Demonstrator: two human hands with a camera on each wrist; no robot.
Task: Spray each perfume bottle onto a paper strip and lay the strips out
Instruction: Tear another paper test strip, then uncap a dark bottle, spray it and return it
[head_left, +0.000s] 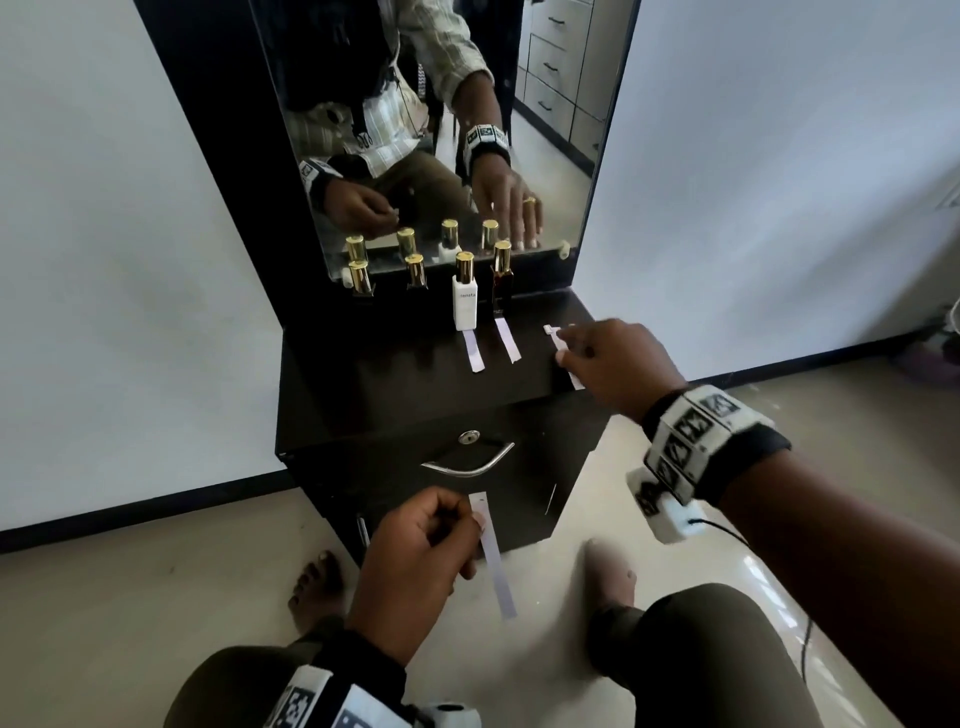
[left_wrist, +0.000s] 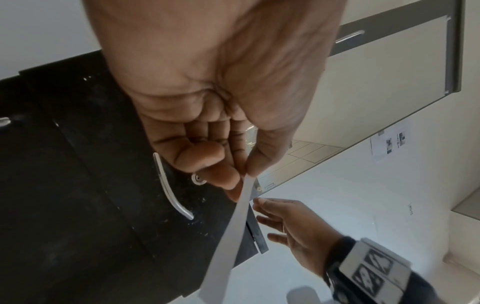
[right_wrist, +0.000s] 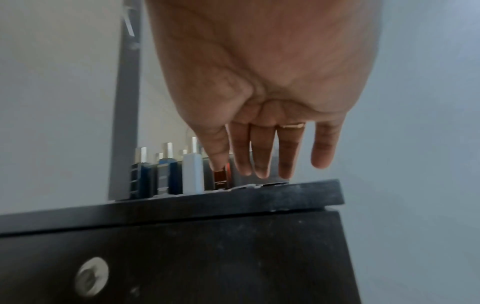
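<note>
Four gold-capped perfume bottles stand in a row before the mirror: two dark ones (head_left: 359, 280) (head_left: 415, 273), a white one (head_left: 464, 304) and a brown one (head_left: 502, 280). One paper strip (head_left: 474, 352) lies in front of the white bottle, another (head_left: 507, 340) in front of the brown one. My left hand (head_left: 475, 519) pinches a third strip (head_left: 494, 558) below the cabinet top; the strip hangs down (left_wrist: 233, 226). My right hand (head_left: 566, 356) reaches with straight fingers (right_wrist: 262, 164) over spare strips (head_left: 555, 333) at the top's right end.
The bottles stand on a black cabinet top (head_left: 374, 374) with a drawer handle (head_left: 467, 465) and a lock below it. A mirror (head_left: 441, 130) rises behind the bottles. My knees and bare feet are on the floor in front.
</note>
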